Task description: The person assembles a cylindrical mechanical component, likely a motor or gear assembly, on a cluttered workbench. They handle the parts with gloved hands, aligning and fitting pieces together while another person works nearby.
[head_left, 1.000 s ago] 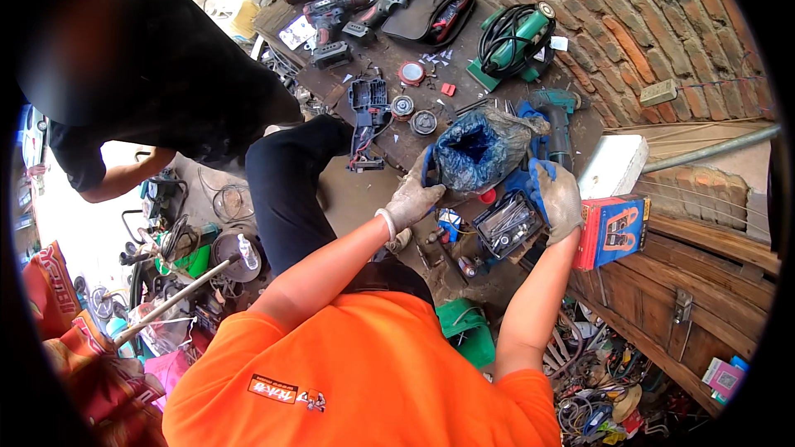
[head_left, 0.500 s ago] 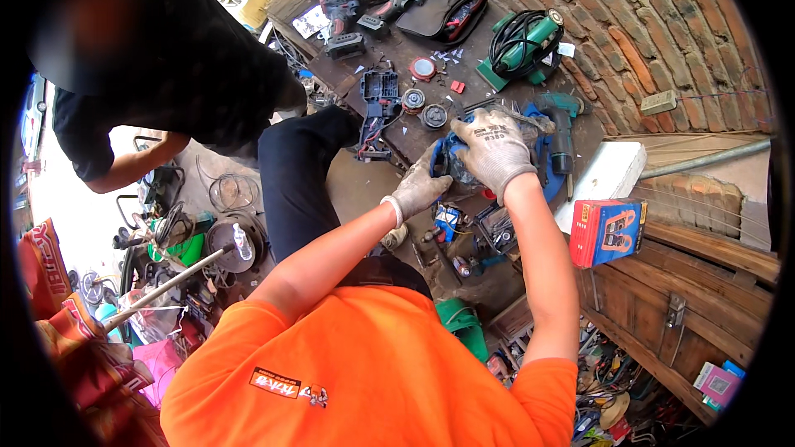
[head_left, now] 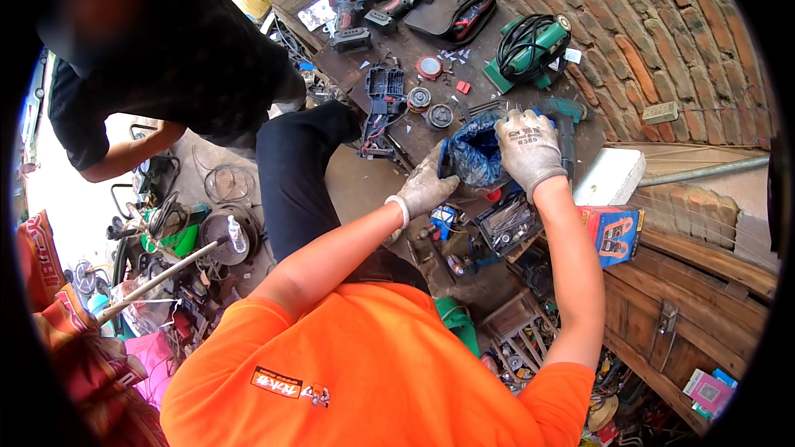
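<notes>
My left hand [head_left: 426,185], in a pale work glove, grips the near-left edge of a crinkled blue plastic bag [head_left: 476,161]. The bag's mouth is spread open at the bench's near edge; what lies inside is too dark to make out. My gloved right hand [head_left: 530,149] is closed on the opposite edge, fingers over the rim and fingertips partly hidden. Just past that hand lies a teal cordless drill [head_left: 563,112], partly covered. Left of the bag, an opened tool housing [head_left: 385,103] with wires sits beside two round metal parts [head_left: 419,99].
Cordless drills [head_left: 352,0], a black zip case [head_left: 451,8] and a green corded power tool [head_left: 530,50] lie farther back on the bench. A person in black [head_left: 190,58] stands at the left. A brick wall [head_left: 629,25] rises right; below it are a white block [head_left: 611,175] and a red-blue box [head_left: 613,233].
The bag now gapes open between my hands, which have moved apart. My right hand has shifted right and slightly down, showing more of the bag's inside.
</notes>
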Demonstrator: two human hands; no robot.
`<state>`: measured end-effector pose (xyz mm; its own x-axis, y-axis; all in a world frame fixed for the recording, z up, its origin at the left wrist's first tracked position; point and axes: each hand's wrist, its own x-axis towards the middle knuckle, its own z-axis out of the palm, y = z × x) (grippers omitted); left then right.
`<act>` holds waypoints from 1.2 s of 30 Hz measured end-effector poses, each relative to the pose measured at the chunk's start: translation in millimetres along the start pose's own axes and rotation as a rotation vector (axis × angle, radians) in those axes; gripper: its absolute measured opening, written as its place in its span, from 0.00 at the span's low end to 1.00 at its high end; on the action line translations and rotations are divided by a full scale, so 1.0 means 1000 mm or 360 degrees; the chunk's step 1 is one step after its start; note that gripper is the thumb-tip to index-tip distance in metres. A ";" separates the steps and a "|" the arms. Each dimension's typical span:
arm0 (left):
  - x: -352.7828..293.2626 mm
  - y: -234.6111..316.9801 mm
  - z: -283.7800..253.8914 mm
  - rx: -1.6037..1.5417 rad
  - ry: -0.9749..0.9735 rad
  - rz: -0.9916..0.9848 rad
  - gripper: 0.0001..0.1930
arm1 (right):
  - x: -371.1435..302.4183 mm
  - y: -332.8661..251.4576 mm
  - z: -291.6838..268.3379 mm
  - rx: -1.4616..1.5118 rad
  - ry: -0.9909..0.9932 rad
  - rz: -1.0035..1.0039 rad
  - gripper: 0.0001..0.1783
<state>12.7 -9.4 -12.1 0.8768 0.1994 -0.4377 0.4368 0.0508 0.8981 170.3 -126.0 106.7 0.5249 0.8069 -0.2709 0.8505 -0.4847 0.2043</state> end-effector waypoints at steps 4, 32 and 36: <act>-0.001 0.001 0.002 0.0055 0.0017 -0.0037 0.45 | -0.018 0.017 -0.005 0.0256 0.0254 0.0127 0.09; 0.003 -0.007 0.008 0.0035 0.0012 0.0050 0.45 | -0.025 0.006 0.012 0.0448 0.0369 0.0435 0.14; -0.002 0.006 0.002 0.0039 -0.0039 0.0049 0.45 | -0.020 0.010 0.011 0.0666 0.0177 0.0584 0.17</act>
<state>14.2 -11.9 -5.9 0.8944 0.1762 -0.4112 0.4142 0.0209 0.9099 168.9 -150.5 103.8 0.8013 0.5799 -0.1470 0.5654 -0.8144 -0.1302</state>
